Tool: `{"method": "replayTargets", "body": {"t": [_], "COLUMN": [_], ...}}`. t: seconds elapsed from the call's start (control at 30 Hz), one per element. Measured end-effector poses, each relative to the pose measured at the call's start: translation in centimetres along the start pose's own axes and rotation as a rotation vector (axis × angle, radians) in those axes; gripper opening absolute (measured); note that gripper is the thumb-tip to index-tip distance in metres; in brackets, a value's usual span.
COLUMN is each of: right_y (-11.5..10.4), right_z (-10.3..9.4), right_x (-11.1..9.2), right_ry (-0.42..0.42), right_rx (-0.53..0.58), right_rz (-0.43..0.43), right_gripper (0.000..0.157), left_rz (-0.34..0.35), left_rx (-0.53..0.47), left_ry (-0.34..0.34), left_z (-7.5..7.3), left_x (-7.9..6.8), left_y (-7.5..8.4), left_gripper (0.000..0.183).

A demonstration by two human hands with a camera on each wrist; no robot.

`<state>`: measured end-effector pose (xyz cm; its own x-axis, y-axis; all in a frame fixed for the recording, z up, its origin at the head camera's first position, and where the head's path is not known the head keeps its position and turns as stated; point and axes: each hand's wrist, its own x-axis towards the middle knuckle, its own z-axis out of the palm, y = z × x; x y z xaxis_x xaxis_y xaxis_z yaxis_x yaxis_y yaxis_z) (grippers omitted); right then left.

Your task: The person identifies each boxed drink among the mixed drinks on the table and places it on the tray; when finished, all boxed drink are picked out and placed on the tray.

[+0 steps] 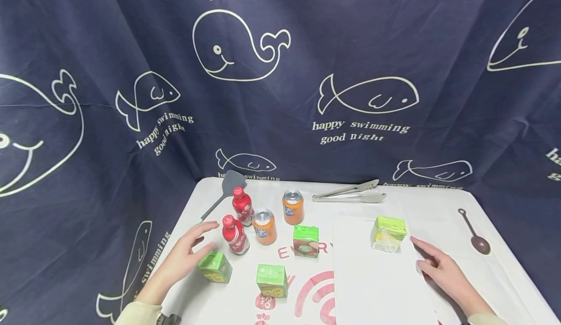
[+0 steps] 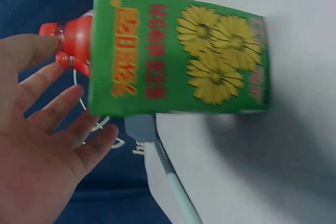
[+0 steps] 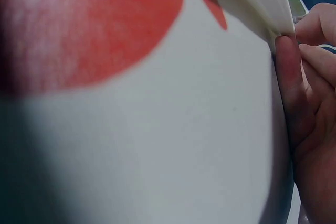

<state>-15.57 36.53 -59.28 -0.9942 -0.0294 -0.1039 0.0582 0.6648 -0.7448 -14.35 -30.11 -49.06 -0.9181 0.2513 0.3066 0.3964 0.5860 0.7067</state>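
Observation:
My left hand is at the table's left side, fingers spread, beside a green drink carton. In the left wrist view that carton shows yellow flowers; the palm faces it, holding nothing. My right hand lies low over the right side, fingers loosely extended, close to a yellow-green drink carton on a white board. In the right wrist view, fingers appear against the edge of a white surface; whether they press it, I cannot tell.
Two red bottles, two orange soda cans and two more green cartons stand left of the board. A spatula and metal tongs lie at the back. A brown spoon lies far right. A dark blue curtain hangs behind.

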Motion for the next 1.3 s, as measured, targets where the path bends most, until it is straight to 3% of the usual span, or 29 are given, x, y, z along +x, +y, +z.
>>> {"method": "replayTargets", "body": {"t": [0.37, 0.67, 1.03, 1.3], "right_y": [0.1, -0.2, 0.0, 0.1], "right_z": [0.1, 0.1, 0.1, 0.0], "right_x": [0.0, -0.1, -0.1, 0.0], "right_ry": [0.003, 0.002, 0.011, 0.013], "right_rx": [-0.001, -0.029, -0.043, -0.040], "right_rz": [-0.001, -0.010, -0.015, -0.024], "right_gripper": [0.064, 0.064, 0.063, 0.063], "left_rz": [-0.059, -0.158, -0.106, -0.085], "left_rx": [-0.130, -0.253, -0.348, -0.358], "left_ry": [-0.026, -0.027, -0.041, -0.038], "left_z": [0.9, 1.2, 1.0, 1.1], "left_x": [-3.3, -4.8, -5.4, -5.4], "left_y": [-2.3, -3.1, -3.0, -3.1], "left_gripper": [0.034, 0.035, 0.043, 0.044]}}
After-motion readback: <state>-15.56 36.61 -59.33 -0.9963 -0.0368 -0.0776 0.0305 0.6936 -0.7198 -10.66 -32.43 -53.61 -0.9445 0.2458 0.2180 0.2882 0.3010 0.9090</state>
